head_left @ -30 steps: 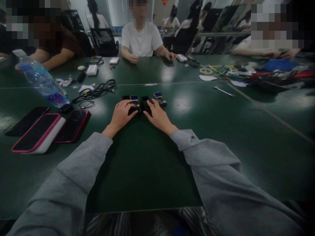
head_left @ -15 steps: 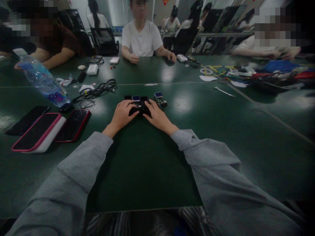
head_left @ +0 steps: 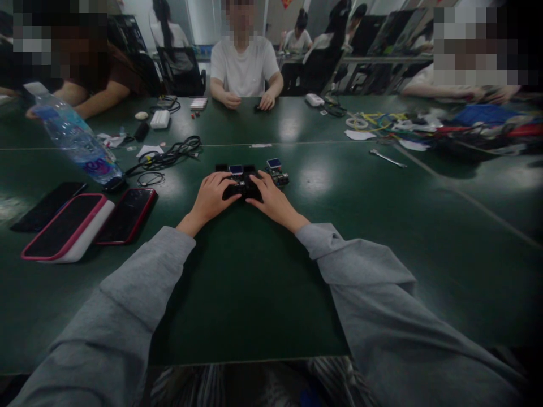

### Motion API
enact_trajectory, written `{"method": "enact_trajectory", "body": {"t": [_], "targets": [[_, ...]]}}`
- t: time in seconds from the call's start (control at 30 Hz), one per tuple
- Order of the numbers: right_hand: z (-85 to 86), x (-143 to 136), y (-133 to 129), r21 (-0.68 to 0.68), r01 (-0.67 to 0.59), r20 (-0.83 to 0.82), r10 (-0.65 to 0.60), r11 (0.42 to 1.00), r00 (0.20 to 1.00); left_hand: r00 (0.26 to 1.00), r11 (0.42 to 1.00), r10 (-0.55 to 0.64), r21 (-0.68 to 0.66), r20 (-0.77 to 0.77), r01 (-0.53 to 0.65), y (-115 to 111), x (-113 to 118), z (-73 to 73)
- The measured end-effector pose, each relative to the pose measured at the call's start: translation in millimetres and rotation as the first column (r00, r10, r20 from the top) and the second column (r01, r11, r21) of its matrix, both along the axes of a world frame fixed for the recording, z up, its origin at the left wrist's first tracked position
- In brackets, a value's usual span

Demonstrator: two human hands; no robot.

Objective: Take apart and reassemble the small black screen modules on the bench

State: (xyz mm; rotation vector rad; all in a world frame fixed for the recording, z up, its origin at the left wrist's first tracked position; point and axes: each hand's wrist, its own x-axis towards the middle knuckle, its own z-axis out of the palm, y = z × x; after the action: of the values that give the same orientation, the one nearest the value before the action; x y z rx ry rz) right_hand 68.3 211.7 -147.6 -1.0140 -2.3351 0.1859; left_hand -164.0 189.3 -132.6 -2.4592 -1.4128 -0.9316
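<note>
My left hand [head_left: 212,195] curls its fingers and thumb around the left side of a group of small black electronic modules [head_left: 241,190] on the table. From the other side my right hand [head_left: 272,199] grips the same group, its thumb close to the left thumb. A small screen [head_left: 236,169] shows beyond my fingertips, between darker square pieces. Much of the modules is hidden under my fingers. Just beyond my right hand lies a green circuit board [head_left: 281,179] with another small screen [head_left: 274,163] standing at its far end.
Phones, one in a pink case [head_left: 63,226], lie at the left beside a water bottle [head_left: 78,138] and black cables [head_left: 169,154]. A wrench [head_left: 388,159] and a heap of coloured wires [head_left: 382,120] lie right. A person in white [head_left: 244,68] sits opposite.
My hands keep almost the same grip and place. The person opposite has drawn one hand, with a small dark object, inward toward the other hand.
</note>
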Motion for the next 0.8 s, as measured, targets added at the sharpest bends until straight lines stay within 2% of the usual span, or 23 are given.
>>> {"method": "enact_trajectory", "body": {"t": [0.2,0.43,0.8], "targets": [[1.5,1.2,-0.2,-0.001,-0.036,-0.01,0.036,0.999,0.999,1.0,1.0,-0.007,-0.011,-0.017,0.007,1.7,-2.7,-0.8],[6.3,-0.8,-3.9,-0.033,0.025,0.013,-0.025,0.999,1.0,1.0,1.0,-0.019,-0.022,-0.003,0.019,0.8,-1.8,0.0],[4.0,-1.0,-1.2,-0.025,0.04,0.02,-0.039,0.999,0.999,1.0,0.999,-0.025,-0.039,-0.004,0.025,0.2,-1.6,0.9]]}}
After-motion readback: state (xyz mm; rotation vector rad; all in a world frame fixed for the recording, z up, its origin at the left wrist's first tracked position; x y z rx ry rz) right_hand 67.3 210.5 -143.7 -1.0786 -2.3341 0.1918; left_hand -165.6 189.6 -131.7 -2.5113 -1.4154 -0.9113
